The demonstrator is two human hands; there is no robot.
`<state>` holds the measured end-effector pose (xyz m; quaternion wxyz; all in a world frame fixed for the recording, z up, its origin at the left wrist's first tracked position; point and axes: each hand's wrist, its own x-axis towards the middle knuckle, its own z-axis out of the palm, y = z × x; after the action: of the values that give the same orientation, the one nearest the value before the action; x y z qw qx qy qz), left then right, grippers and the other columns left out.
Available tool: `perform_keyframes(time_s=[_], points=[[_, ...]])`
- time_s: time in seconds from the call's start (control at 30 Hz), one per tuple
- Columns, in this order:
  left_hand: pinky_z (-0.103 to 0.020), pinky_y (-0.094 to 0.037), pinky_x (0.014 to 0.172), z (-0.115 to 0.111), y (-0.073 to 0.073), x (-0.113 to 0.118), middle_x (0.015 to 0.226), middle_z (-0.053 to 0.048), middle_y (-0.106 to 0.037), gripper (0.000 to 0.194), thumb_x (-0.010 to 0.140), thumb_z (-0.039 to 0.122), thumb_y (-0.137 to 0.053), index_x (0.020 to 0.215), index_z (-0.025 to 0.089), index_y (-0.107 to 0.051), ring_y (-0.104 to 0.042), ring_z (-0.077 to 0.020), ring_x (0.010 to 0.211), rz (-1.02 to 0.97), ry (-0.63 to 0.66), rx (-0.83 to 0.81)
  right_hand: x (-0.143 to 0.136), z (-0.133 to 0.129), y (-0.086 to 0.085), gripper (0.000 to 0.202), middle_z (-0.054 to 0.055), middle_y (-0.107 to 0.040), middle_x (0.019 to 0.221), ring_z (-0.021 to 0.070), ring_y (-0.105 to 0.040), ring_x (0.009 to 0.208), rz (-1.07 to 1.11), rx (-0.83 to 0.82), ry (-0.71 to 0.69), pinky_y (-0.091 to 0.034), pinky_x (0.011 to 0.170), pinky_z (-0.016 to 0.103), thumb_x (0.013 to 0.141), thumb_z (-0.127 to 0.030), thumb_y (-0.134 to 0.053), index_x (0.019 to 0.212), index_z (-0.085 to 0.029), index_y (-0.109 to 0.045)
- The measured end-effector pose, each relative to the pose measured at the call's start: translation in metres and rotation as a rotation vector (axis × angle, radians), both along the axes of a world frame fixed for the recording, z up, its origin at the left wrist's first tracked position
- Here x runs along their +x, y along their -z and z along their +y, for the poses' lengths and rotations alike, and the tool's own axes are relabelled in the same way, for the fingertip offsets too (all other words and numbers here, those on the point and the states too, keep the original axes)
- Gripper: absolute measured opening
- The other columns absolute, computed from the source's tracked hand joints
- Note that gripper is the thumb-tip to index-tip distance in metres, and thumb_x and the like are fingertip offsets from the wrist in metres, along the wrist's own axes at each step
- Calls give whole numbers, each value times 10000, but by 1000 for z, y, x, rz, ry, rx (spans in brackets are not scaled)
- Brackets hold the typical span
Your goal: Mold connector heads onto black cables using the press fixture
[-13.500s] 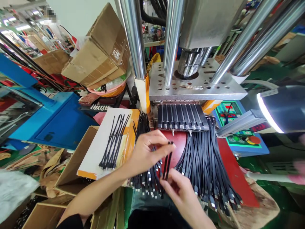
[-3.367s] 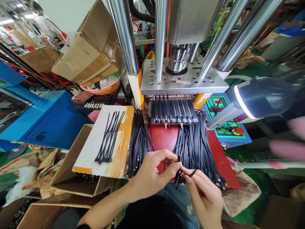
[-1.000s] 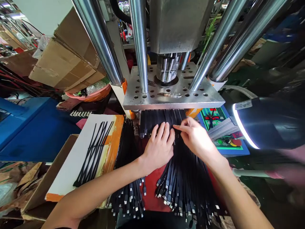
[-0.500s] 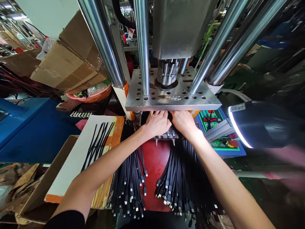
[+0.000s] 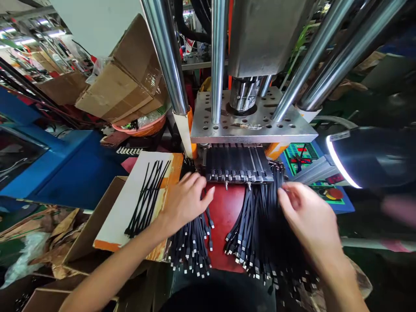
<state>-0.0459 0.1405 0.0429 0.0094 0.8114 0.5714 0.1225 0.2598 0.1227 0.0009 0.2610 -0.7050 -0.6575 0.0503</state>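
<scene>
My left hand (image 5: 190, 197) is over the left bundle of black cables (image 5: 191, 247), fingers stretched and thumb apart, with nothing seen in it. My right hand (image 5: 308, 214) is at the edge of the right bundle of black cables (image 5: 256, 234). Its fingers are curled towards the thumb, and whatever may be between them is hidden. Between the hands sits a dark metal mould (image 5: 237, 159), under the thick press plate (image 5: 253, 138). Cable ends lie in a row along its front edge. Both bundles hang over a red surface (image 5: 224, 212), their metal plugs towards me.
Several black cables (image 5: 149, 195) lie on a white board to the left, beside an open cardboard box (image 5: 94, 225). Steel columns (image 5: 167, 56) rise around the press. A lit lamp (image 5: 344, 160) and a control panel (image 5: 302, 156) stand to the right.
Both hands have come out from under the press plate and moved apart, left hand leftwards, right hand rightwards. The mould they covered now shows. The camera view has shifted left.
</scene>
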Motion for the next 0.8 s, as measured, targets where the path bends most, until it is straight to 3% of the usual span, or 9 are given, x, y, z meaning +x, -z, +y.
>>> perform_keyframes(time_s=[0.07,0.13,0.2,0.3,0.43,0.57,0.7,0.8], points=[[-390,-578,849,-43,12,-23,966,-116,-770,281,1054,410,-599,937,176,-701,-742,-297,952,68,-263,-125,9,-48,24,471,81,-739,899,281,-697,749,15,-184,85,-505,658,390,955,-696,-498,987,-250,-646],[-385,-550,826,-65,24,-35,1007,-138,-771,245,1052,358,-594,929,170,-693,-745,-313,963,63,-379,-282,5,-76,43,505,88,-720,914,290,-690,755,-4,-301,91,-483,640,396,947,-738,-446,933,-259,-606],[-363,-520,799,-69,35,-39,984,-129,-776,228,1052,281,-564,891,174,-684,-746,-294,926,8,-400,-390,-6,-86,54,492,88,-685,892,289,-678,753,-21,-342,67,-464,629,396,983,-688,-351,847,-270,-573],[-314,-479,729,-60,41,-40,821,-66,-755,241,1033,226,-548,820,191,-655,-721,-233,789,-78,-390,-432,-18,-82,57,515,73,-638,804,281,-654,700,7,-292,36,-435,595,384,1004,-645,-306,746,-278,-559],[-282,-442,677,-57,27,-46,701,4,-674,281,1020,316,-549,760,216,-587,-631,-176,666,-250,-354,-415,-16,-80,39,498,51,-654,734,245,-616,631,242,-130,24,-450,584,357,974,-685,-502,753,-259,-637],[-269,-386,614,-66,1,-43,632,41,-517,369,945,444,-606,672,225,-491,-491,-143,606,-653,-280,-403,-17,-101,6,435,-23,-516,617,163,-485,515,636,-105,-61,-408,478,273,972,-613,-646,740,-245,-627],[-223,-360,497,-89,-18,-7,611,68,-468,489,898,623,-697,693,209,-536,-444,-88,488,-1106,-108,-827,-42,-130,-18,388,-36,-460,620,132,-456,513,771,-151,-238,-375,461,238,1020,-474,-646,722,-232,-582],[-210,-367,441,-108,-17,29,601,55,-516,583,820,736,-773,726,183,-616,-465,-76,443,-1339,-71,-1009,-67,-142,-22,395,-44,-453,616,118,-442,522,743,-167,-391,-369,489,228,1050,-377,-608,700,-230,-498]])
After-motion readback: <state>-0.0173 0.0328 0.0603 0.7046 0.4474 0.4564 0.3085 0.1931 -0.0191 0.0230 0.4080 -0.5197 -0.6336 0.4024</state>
